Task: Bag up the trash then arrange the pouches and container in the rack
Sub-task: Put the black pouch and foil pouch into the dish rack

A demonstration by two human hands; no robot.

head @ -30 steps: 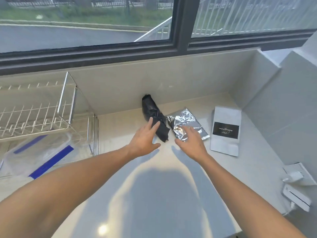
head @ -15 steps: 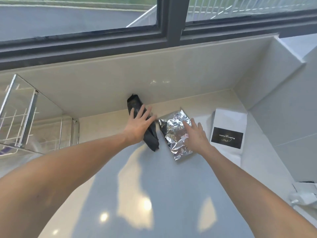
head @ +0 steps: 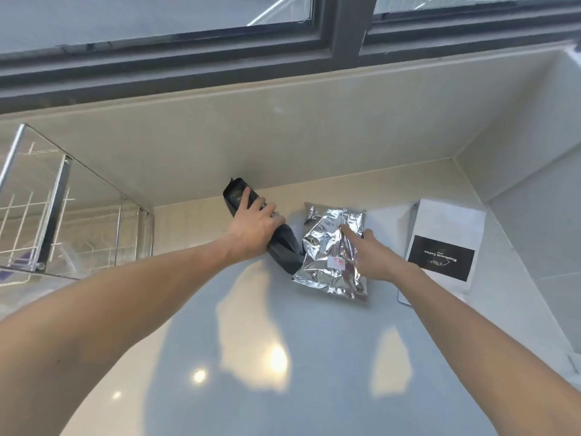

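Note:
A black pouch (head: 284,251) lies on the white counter against the back wall, and my left hand (head: 253,228) is closed around its middle. Just to its right lies a crumpled silver foil pouch (head: 327,256) with a small pink label. My right hand (head: 371,254) grips the silver pouch's right edge, with the fingers pressed on top. Further right, a white pouch (head: 446,228) with a black label lies flat, untouched. The metal wire rack (head: 59,215) stands at the left edge of the counter.
The counter (head: 283,357) ends in a corner at the back right, with tiled walls behind and to the right. A dark-framed window (head: 342,33) runs above the back wall. Something clear with a blue strip (head: 12,272) shows under the rack.
My left hand has slid further over the black pouch and closed on it. My right hand has taken hold of the silver pouch, which has turned more upright. The view has shifted slightly.

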